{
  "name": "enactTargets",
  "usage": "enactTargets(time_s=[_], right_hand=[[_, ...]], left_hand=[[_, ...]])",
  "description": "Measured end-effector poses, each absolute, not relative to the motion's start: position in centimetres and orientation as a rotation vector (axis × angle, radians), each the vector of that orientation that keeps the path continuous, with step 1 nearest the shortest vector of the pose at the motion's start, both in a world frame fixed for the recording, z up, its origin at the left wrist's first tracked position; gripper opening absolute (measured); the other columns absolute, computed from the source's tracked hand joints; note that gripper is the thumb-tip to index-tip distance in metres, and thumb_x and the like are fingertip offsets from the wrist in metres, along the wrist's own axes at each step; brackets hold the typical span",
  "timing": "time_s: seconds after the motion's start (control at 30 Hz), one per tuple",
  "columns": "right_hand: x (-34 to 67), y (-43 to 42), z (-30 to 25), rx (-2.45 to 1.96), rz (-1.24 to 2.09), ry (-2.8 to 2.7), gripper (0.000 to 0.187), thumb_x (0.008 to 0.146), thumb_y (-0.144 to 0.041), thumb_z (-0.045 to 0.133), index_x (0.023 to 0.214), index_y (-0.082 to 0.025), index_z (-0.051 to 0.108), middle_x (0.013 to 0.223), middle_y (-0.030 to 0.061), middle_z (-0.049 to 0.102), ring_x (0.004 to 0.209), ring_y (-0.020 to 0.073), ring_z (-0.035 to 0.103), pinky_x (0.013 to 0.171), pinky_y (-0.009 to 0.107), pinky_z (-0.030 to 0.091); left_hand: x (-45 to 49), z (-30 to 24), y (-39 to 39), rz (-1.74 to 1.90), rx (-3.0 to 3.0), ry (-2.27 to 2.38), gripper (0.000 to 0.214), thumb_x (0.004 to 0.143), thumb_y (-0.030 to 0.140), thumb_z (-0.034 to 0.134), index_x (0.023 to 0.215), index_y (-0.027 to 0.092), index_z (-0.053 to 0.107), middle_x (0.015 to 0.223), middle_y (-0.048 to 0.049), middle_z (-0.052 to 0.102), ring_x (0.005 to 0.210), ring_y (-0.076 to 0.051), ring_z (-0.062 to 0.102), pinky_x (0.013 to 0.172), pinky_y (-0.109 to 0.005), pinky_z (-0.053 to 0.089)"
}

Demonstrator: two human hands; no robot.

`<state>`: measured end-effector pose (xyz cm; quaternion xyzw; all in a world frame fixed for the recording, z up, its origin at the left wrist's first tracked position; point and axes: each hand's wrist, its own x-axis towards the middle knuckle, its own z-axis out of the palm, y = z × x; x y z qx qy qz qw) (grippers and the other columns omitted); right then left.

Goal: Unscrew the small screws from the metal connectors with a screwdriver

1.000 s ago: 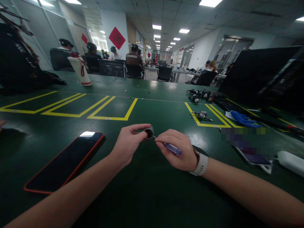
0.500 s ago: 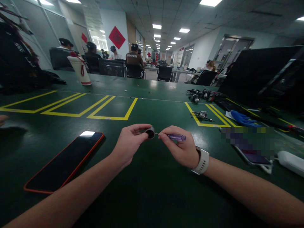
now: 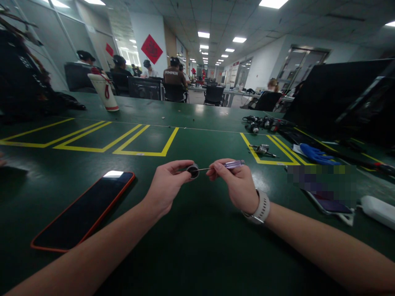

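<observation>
Between the thumb and fingers of my left hand (image 3: 168, 183) is a small round metal cylinder (image 3: 194, 170), its dark hollow end turned toward me. My right hand (image 3: 236, 181), with a pale watch on the wrist, is closed around a screwdriver (image 3: 233, 164) with a clear purple handle. Its thin shaft points left, and the tip reaches the cylinder's opening; how deep it sits I cannot tell. Both hands are above the green table (image 3: 191, 246).
A phone in an orange case (image 3: 86, 209) lies at left. Metal parts (image 3: 262, 150) rest in a yellow-taped box at right, with black connectors (image 3: 259, 123) behind. Farther right are a blue glove (image 3: 317, 153), another phone (image 3: 331, 203) and a white object (image 3: 379, 209). Another person's fingers (image 3: 2, 158) show at far left.
My right hand has turned and shifted slightly right, with the screwdriver handle raised. Its tip has gone from the cylinder's side edge to the open end, which my left hand has tilted slightly.
</observation>
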<state>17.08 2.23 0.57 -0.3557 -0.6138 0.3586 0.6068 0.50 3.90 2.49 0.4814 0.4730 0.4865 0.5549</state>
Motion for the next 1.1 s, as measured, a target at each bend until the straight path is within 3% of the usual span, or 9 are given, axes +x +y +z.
enactTargets(time_s=[0.4, 1.1], right_hand=[[16.8, 0.5, 1.8, -0.774, 0.172, -1.994, 0.008, 0.083, -0.015, 0.054, 0.086, -0.016, 0.061, 0.078, 0.0054, 0.067, 0.072, 0.0149, 0.061, 0.067, 0.03, 0.05], [16.8, 0.2, 2.2, -0.729, 0.107, -2.056, 0.009, 0.083, -0.014, 0.053, 0.088, -0.015, 0.06, 0.079, 0.0067, 0.068, 0.072, 0.0151, 0.061, 0.066, 0.029, 0.05]], left_hand=[[0.8, 2.6, 3.8, 1.218, 1.164, 1.136, 0.026, 0.055, 0.01, 0.073, 0.081, 0.014, 0.071, 0.084, -0.005, 0.073, 0.08, -0.017, 0.066, 0.076, -0.029, 0.051], [0.9, 2.5, 3.8, 1.24, 1.15, 1.162, 0.023, 0.056, 0.006, 0.069, 0.078, 0.012, 0.07, 0.079, -0.0038, 0.072, 0.075, -0.016, 0.065, 0.07, -0.027, 0.051]])
